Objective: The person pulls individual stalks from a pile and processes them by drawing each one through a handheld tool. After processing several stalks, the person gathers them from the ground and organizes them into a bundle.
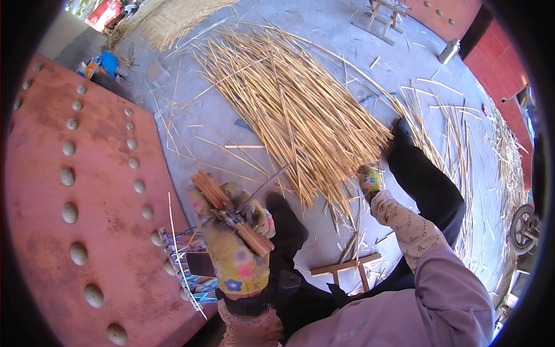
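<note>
1. In the head view, the left hand [230, 246], covered by a yellow flowered glove, is seen closed around a wooden tool [254, 239] fitted with metal parts.
2. The tool is held above the left leg, near the lower left of the pile; by it a thin grey strip [267, 188] is slanted up toward the stalks, and whether it is joined to the tool cannot be told.
3. The right hand [370, 181], gloved in the same pattern, is placed at the near end of the stalk pile [295, 110]; whether a stalk is gripped by its fingers cannot be told.
4. The pile is spread lengthwise across the grey floor [185, 98], ahead of the body, its near end set beside the dark right trouser leg [430, 170].
5. More loose stalks [459, 144] are scattered to the right of that leg.
6. A small wooden frame [347, 267] is seen between the legs.
7. The left side is filled by a reddish panel [107, 191] studded with rows of round knobs.
8. A metal flask [449, 51] is set far off at upper right.
</note>
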### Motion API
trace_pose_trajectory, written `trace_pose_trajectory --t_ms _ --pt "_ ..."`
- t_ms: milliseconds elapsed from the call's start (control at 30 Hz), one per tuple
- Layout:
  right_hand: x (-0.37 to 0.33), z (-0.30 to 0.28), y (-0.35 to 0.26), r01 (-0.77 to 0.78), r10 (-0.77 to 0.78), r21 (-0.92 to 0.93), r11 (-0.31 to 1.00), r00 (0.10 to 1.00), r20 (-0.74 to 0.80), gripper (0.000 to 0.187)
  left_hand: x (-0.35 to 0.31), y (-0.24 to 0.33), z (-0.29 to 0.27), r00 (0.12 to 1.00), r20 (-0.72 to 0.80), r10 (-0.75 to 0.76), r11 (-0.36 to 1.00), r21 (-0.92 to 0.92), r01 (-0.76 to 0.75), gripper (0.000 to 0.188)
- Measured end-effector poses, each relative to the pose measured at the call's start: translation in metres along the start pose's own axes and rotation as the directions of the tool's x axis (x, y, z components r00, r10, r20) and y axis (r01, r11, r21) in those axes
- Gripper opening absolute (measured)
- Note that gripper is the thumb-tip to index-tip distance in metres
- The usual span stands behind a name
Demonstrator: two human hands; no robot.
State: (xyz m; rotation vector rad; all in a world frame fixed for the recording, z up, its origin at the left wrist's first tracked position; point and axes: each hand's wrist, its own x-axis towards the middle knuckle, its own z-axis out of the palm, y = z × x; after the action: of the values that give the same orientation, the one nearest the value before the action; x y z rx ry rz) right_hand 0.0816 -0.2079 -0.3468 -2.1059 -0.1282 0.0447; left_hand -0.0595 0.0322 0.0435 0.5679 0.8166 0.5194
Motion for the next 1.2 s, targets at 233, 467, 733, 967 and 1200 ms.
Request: trace_pose_trajectory --t_ms 233,467,733,967,1200 --pt "-0.040 0.110 -0.059 -0.517 0.376 0.086 0.852 0.718 0.585 0.013 0.002 0.008 -0.009 0.997 0.073 -0.036 0.999 0.013 0.036 0.050" --pt "-0.059 0.175 -0.016 -0.482 0.396 0.028 0.876 0.750 0.529 0.014 0.011 0.008 -0.031 0.941 0.320 -0.106 0.986 -0.085 0.140 0.053" --pt "-0.051 0.171 -0.011 -0.581 0.436 0.157 0.798 0.737 0.516 0.015 0.012 0.005 -0.031 0.954 0.265 -0.140 0.968 -0.166 0.188 0.050" --pt "-0.042 0.148 -0.040 -0.689 0.445 0.332 0.644 0.691 0.570 0.015 0.008 0.006 -0.022 0.976 0.214 0.042 0.994 -0.106 -0.020 0.047" --pt "-0.039 0.113 -0.079 -0.734 0.431 0.487 0.473 0.675 0.599 0.016 0.008 0.004 -0.006 0.992 -0.127 -0.024 0.995 -0.098 0.012 0.045"
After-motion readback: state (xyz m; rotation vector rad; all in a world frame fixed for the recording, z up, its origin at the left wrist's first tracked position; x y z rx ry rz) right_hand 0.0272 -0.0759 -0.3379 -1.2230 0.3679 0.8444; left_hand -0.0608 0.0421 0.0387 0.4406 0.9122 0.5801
